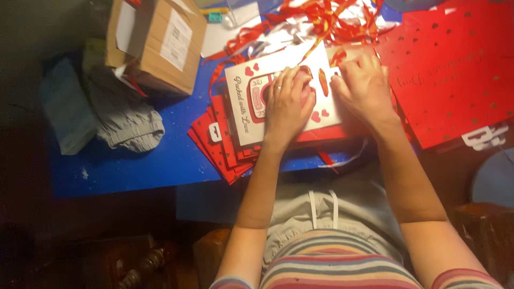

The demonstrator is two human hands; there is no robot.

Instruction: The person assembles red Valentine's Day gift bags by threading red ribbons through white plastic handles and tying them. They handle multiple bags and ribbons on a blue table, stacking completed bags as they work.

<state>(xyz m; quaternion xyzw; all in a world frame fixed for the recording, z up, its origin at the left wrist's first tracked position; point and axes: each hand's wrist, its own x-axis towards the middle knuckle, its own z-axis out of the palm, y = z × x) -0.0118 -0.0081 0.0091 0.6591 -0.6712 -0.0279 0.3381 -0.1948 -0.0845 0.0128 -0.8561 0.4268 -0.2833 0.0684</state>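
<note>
**Both hands pressed on a white gift bag, blue table**

We note a blue table (134, 160) as the work surface. At far right lie flat red gift bags (455, 69); at upper left, a cardboard box (160, 43); beside it, grey cloth (126, 120). Red ribbon (321, 16) is tangled at the top. The white gift bag (243, 115) lies flat on a fanned red stack (217, 147) at centre. Left hand (289, 104): palm down, fingers slightly curled, pressing the bag. Right hand (364, 88): fingers bent at the bag's top edge; we cannot tell whether they pinch anything.

Home craft table | blue tabletop (134, 160) strewn with red ribbon (321, 16), stacked red gift bags (455, 69), cardboard box (155, 43), folded clothes (126, 120)
</note>
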